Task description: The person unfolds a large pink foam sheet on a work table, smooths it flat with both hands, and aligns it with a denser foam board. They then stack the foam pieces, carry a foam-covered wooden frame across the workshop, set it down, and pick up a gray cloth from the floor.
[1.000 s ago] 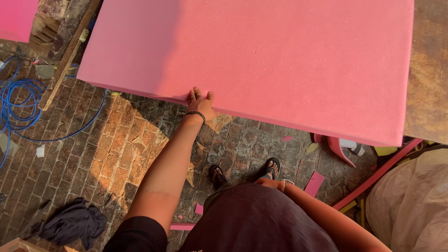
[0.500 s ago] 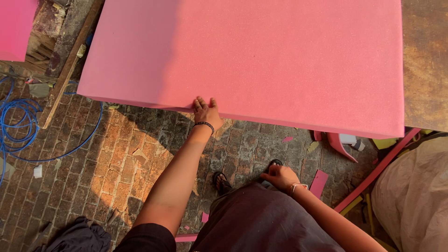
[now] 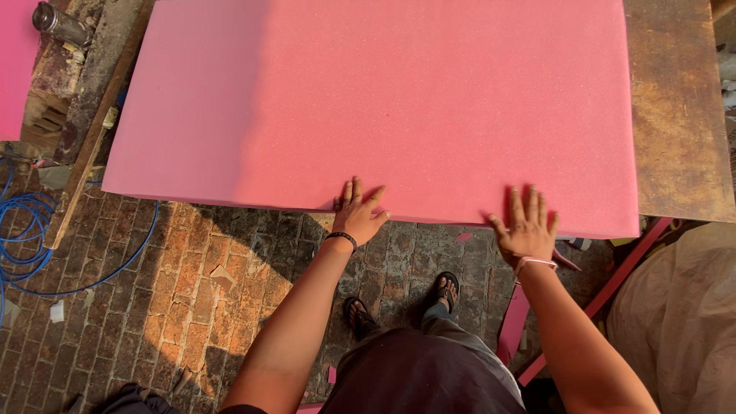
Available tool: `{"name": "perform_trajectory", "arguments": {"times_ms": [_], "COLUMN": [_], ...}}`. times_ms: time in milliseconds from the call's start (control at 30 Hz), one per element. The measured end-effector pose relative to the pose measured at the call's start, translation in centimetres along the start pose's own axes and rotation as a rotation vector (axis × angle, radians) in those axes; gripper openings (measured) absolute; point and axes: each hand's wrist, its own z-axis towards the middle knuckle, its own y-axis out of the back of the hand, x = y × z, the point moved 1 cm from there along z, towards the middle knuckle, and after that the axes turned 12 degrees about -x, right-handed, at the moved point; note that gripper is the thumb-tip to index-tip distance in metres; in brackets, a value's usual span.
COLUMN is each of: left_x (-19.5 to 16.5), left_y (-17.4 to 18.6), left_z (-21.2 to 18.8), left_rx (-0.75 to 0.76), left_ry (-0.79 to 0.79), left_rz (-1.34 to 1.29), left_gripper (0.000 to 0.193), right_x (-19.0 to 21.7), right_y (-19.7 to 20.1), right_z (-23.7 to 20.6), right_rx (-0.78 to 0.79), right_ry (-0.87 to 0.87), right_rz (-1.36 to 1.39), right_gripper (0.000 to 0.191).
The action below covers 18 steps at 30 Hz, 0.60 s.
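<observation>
While fingers spread, left hand (image 3: 357, 215) and right hand (image 3: 526, 228) press foam slab (image 3: 399, 100).

Matt, finely pored pink foam slab (image 3: 399, 100); rusty, rough metal tabletop (image 3: 678, 115); worn brick floor (image 3: 192, 284).

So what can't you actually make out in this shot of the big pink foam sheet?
All in the head view:
- Foam sheet: its far edge is cut off by the picture's top.
- What the sheet rests on: covered by the sheet itself.
- Left hand and right hand: palms face down, so contact underneath is hidden.
- Blue hose: runs off the left edge.
</observation>
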Motion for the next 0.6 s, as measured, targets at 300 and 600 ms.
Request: {"name": "perform_trajectory", "arguments": {"times_ms": [300, 600], "left_x": [-2.3, -5.0], "left_y": [0.0, 1.3], "left_z": [-0.9, -0.3], "left_rx": [-0.004, 0.068], "left_ry": [0.038, 0.172], "left_rz": [0.208, 0.208], "left_gripper": [0.094, 0.096], "right_x": [-12.5, -15.0], "right_y": [-0.1, 4.4], "right_z": [5.3, 11.5], "right_rx": [-0.201, -0.164], "right_ry": [-0.363, -0.318], "right_rz": [0.182, 0.171], "right_gripper": [0.101, 0.101]}}
